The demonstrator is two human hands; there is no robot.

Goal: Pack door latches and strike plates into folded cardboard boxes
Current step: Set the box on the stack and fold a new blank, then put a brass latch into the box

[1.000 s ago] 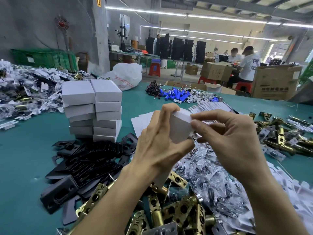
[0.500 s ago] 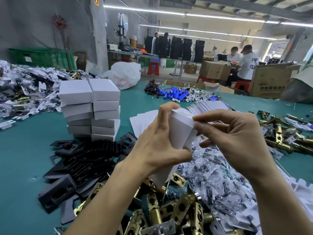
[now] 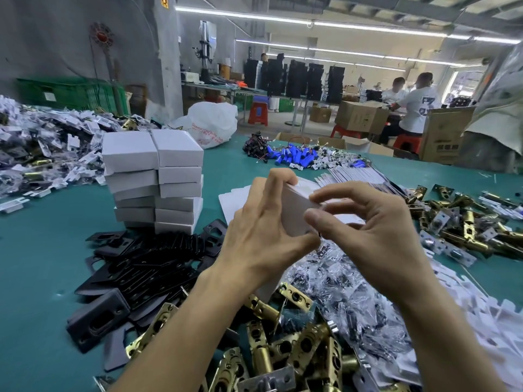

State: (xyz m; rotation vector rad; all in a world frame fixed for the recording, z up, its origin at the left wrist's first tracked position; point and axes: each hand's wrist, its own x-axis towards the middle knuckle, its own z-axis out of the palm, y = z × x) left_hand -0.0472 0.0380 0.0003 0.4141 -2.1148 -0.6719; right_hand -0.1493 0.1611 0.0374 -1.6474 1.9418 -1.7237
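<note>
Both hands are up over the green table (image 3: 36, 250), working one white box (image 3: 294, 210) held in the air between them, above the parts piles

Left hand (image 3: 263, 236): fingers curled over the box's top edge, thumb under it, firm hold. Right hand (image 3: 368, 239): thumb and index pinch the near end of the box, other fingers loosely spread. Whether the end flap is tucked in yet, cannot tell

Handling, my judgement: thin card, very light, stiff only once folded, dents or creases if squeezed; best held by edges and corners, as here. Brass latches (image 3: 283, 349) look heavy, hard and smooth, take them by the barrel. Black strike plates (image 3: 147, 267) are flat, thin and rigid, and lie overlapped, so lift one by its edge

Finished boxes sit in a double stack (image 3: 152, 176) left of the hands; flat blanks (image 3: 235, 199) lie behind them; bagged screws (image 3: 353, 292) lie right of the latches

Writing: boxes are plain, no label seen. Red print on the white plastic bag (image 3: 215, 125) is too small to read, and so is the dark print on the brown carton (image 3: 444, 137)
</note>
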